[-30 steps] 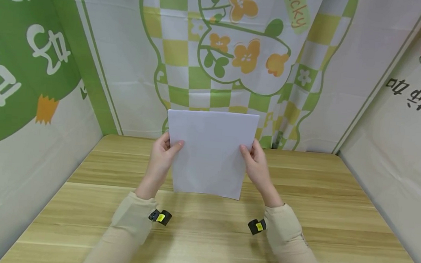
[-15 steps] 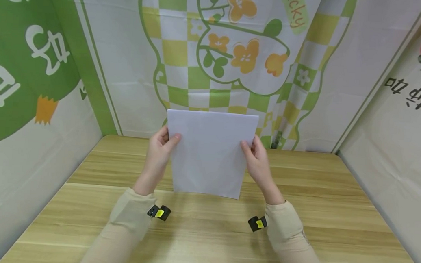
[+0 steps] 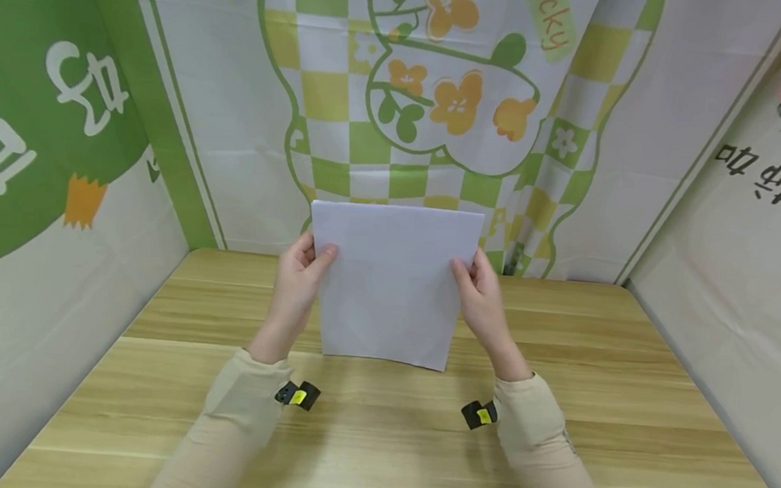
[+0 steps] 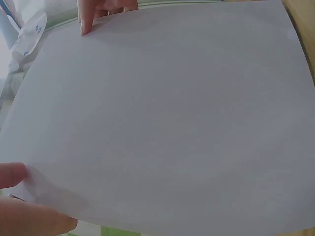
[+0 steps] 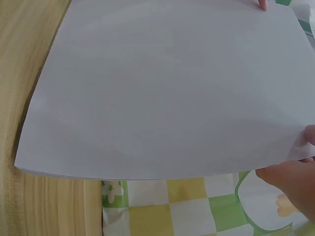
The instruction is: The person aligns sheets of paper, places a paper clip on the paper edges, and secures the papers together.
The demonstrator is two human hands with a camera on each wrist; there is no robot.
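A blank white stack of paper (image 3: 390, 289) stands nearly upright in the middle of the head view, its lower edge close over the tabletop. Layered edges of the sheets show at its lower corner in the right wrist view. My left hand (image 3: 294, 286) pinches the left side above mid-height, thumb on the near face and fingers behind. On the opposite side my right hand (image 3: 486, 304) holds the paper in the same way. Both hands' fingers are partly hidden behind it. The stack bows slightly along its bottom edge.
A wood-grain table (image 3: 376, 447) lies beneath the hands. Behind it hangs a green-and-white checked curtain (image 3: 377, 145) with orange flowers. Printed cloth walls (image 3: 720, 290) close in both sides. Small black wrist cameras (image 3: 298, 395) sit at the cuffs.
Over the last second both hands have shifted slightly higher along the sides of the paper, the left more clearly. The paper itself has stayed almost in place.
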